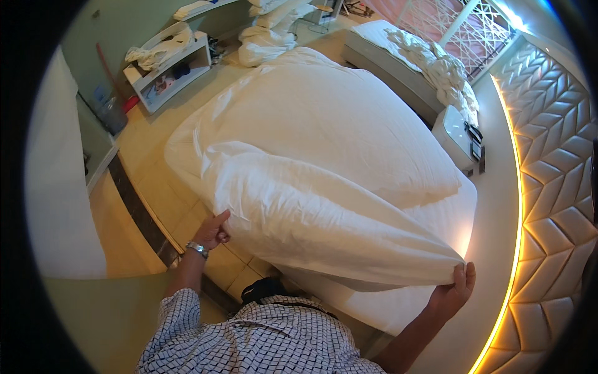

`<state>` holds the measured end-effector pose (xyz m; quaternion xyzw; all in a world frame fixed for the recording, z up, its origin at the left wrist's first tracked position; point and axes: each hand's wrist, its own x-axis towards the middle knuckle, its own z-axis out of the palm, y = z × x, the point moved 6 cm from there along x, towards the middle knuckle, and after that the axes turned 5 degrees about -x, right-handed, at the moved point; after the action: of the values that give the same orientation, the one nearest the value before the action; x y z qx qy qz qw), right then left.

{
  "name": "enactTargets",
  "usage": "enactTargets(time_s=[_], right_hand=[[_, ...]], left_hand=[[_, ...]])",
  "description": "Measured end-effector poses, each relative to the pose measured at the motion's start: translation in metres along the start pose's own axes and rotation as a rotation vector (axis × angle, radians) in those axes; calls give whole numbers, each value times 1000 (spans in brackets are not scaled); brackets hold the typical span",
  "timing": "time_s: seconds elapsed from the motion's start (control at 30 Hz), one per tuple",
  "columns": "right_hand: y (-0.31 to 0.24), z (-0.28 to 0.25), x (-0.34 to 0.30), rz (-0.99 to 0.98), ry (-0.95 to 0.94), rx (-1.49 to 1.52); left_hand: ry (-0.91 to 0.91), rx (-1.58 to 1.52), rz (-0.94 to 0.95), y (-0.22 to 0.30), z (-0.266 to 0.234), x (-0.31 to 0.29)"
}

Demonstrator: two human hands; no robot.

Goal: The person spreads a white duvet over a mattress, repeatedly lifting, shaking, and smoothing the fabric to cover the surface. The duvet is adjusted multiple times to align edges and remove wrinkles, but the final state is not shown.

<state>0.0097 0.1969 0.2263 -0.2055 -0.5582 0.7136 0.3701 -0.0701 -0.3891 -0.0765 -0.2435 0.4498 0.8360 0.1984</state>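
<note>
A puffy white duvet (pixel 280 193) lies across a wide bed, its near edge lifted and stretched between my hands. My left hand (pixel 213 230), with a metal watch on the wrist, is closed at the duvet's near left edge. At the near right, my right hand (pixel 455 287) pinches a corner of the duvet, pulling it into creases that fan out leftward. Under the raised edge shows the white sheeted mattress (pixel 380 305). The far part of the duvet lies in a rounded, loosely smooth spread.
A padded headboard wall (pixel 557 187) with a glowing light strip runs along the right. Beside the bed stands a white nightstand (pixel 458 137) with a phone (pixel 475 140). Beyond are a second bed (pixel 386 59) with rumpled bedding, a white shelf unit (pixel 171 71) and a bin (pixel 112 115).
</note>
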Motion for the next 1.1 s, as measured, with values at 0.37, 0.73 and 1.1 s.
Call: enactTargets(time_s=[0.37, 0.73, 1.1], right_hand=[[29, 9, 32, 79, 34, 108], [36, -21, 54, 128, 108, 78], [78, -9, 83, 216, 31, 83]], left_hand=[[20, -198, 494, 159, -9, 22], [151, -368, 268, 177, -52, 73], [451, 697, -20, 70, -199, -6]])
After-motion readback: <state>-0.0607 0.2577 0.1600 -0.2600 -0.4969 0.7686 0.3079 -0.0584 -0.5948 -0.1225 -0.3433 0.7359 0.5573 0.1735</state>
